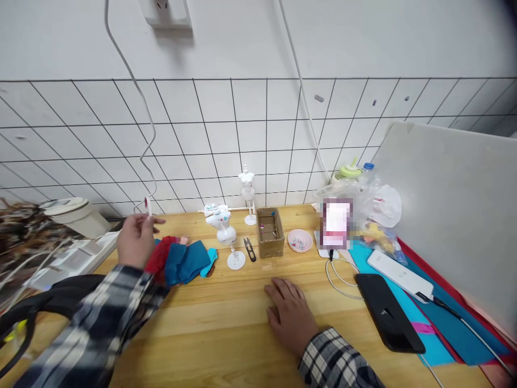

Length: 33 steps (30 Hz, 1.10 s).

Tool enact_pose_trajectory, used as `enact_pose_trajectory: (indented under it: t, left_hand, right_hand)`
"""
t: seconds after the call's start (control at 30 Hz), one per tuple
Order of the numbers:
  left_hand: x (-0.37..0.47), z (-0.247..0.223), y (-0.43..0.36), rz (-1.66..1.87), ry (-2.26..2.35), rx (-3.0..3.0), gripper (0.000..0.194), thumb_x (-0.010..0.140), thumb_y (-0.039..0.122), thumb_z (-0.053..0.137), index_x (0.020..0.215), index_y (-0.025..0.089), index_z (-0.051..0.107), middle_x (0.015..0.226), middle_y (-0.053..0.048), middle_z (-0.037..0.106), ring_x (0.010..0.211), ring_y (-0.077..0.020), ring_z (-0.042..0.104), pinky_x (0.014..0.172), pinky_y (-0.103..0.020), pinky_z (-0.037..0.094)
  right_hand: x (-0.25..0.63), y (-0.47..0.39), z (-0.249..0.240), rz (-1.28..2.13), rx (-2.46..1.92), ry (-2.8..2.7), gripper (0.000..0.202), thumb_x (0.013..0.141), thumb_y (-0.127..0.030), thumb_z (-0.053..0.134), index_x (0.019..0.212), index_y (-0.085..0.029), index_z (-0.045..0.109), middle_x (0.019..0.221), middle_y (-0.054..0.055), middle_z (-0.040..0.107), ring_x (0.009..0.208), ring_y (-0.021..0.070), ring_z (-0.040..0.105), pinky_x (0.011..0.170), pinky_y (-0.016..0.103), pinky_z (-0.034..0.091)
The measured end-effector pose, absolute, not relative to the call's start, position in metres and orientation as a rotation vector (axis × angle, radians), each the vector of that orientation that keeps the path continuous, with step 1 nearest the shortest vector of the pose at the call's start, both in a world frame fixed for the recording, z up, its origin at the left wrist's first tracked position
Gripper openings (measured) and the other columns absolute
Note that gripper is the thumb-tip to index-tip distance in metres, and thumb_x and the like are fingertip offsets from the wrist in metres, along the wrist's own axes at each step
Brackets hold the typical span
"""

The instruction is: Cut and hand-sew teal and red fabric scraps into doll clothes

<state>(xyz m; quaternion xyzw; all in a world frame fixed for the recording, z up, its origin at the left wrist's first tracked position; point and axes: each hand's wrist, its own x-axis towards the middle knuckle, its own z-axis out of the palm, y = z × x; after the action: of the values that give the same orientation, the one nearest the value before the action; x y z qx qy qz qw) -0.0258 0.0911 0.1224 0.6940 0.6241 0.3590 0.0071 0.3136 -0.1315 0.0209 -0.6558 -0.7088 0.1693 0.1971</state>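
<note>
My left hand is raised at the left, its fingers pinched on a small white and dark red item too small to name. Below and right of it lie folded red cloth and teal cloth. My right hand rests palm down on the wooden table, fingers spread, holding nothing. Beyond it stand a small cardboard box and a pink dish of small beads. Black thread snips lie beside a white miniature dress form; a second dress form stands behind.
On the right are a phone with a blurred screen, a white power bank, a black phone, cables and coloured sheets. A grey board leans there. A power strip and white bucket are at left.
</note>
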Motion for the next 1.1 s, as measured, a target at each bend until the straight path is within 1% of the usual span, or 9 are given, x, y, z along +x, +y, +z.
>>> enact_pose_trajectory:
  t: [0.07,0.13,0.2,0.27,0.33,0.43,0.57,0.73,1.1]
  left_hand:
    - [-0.024,0.113,0.038,1.078,1.895,2.196,0.035,0.094,0.045,0.039,0.102,0.016,0.055,0.093,-0.004,0.072,0.073,-0.0171,0.063,0.069,-0.03,0.052]
    - [-0.015,0.097,-0.018,0.962,1.679,2.315,0.032,0.087,0.047,0.049,0.093,0.019,0.063,0.092,-0.006,0.073,0.082,-0.0227,0.067,0.075,-0.033,0.053]
    - [0.002,0.08,-0.067,0.996,1.531,2.231,0.028,0.087,0.044,0.051,0.088,0.02,0.065,0.09,-0.007,0.073,0.084,-0.0229,0.068,0.075,-0.032,0.054]
    - [0.021,0.068,-0.103,0.967,1.404,2.113,0.024,0.089,0.039,0.049,0.088,0.021,0.065,0.084,-0.005,0.073,0.077,-0.0199,0.068,0.07,-0.028,0.055]
    - [0.038,0.062,-0.123,0.956,1.285,2.045,0.022,0.091,0.035,0.047,0.088,0.021,0.064,0.084,-0.005,0.072,0.08,-0.0189,0.068,0.074,-0.028,0.055]
    - [0.05,0.059,-0.13,0.995,1.249,2.069,0.019,0.092,0.03,0.048,0.087,0.02,0.063,0.082,-0.004,0.07,0.081,-0.0177,0.067,0.078,-0.029,0.053]
    - [0.05,0.051,-0.128,1.067,1.219,2.346,0.014,0.091,0.023,0.05,0.083,0.019,0.061,0.072,-0.003,0.066,0.069,-0.0153,0.061,0.066,-0.027,0.048]
    - [0.051,0.049,-0.134,1.053,1.07,2.831,0.009,0.084,0.016,0.062,0.091,0.022,0.064,0.075,0.0,0.071,0.067,-0.0154,0.06,0.074,-0.034,0.039]
    - [0.055,0.056,-0.147,1.234,1.045,2.852,0.011,0.08,0.013,0.067,0.084,0.022,0.063,0.069,0.003,0.071,0.062,-0.0135,0.058,0.072,-0.035,0.035]
  right_hand:
    - [0.314,-0.132,0.02,0.461,-1.836,-1.997,0.048,0.084,-0.029,0.053,0.132,-0.028,0.054,0.142,0.004,0.048,0.132,0.0244,0.037,0.113,0.041,0.02]
    - [0.314,-0.133,0.019,0.44,-1.83,-2.014,0.048,0.084,-0.029,0.052,0.132,-0.028,0.053,0.142,0.005,0.048,0.132,0.0246,0.036,0.113,0.042,0.021]
    - [0.315,-0.133,0.016,0.415,-1.823,-2.031,0.048,0.085,-0.029,0.051,0.133,-0.027,0.053,0.142,0.006,0.048,0.132,0.0249,0.037,0.112,0.042,0.022]
    - [0.315,-0.134,0.013,0.387,-1.816,-2.05,0.047,0.086,-0.029,0.05,0.133,-0.026,0.053,0.142,0.007,0.048,0.131,0.0253,0.038,0.112,0.043,0.024]
    - [0.317,-0.134,0.011,0.362,-1.808,-2.074,0.046,0.087,-0.029,0.05,0.133,-0.024,0.054,0.142,0.008,0.048,0.13,0.026,0.038,0.111,0.043,0.025]
    - [0.319,-0.134,0.01,0.339,-1.794,-2.115,0.046,0.088,-0.03,0.049,0.134,-0.022,0.054,0.142,0.009,0.048,0.13,0.0269,0.039,0.111,0.044,0.027]
    - [0.324,-0.133,0.007,0.328,-1.753,-2.181,0.048,0.09,-0.032,0.048,0.136,-0.02,0.052,0.143,0.011,0.047,0.131,0.0273,0.038,0.111,0.045,0.028]
    - [0.331,-0.133,0.001,0.325,-1.7,-2.221,0.049,0.09,-0.033,0.048,0.137,-0.02,0.051,0.144,0.011,0.045,0.132,0.0268,0.038,0.112,0.045,0.028]
    - [0.332,-0.134,0.0,0.307,-1.696,-2.253,0.05,0.091,-0.033,0.047,0.138,-0.018,0.05,0.146,0.012,0.043,0.133,0.0262,0.037,0.113,0.043,0.027]
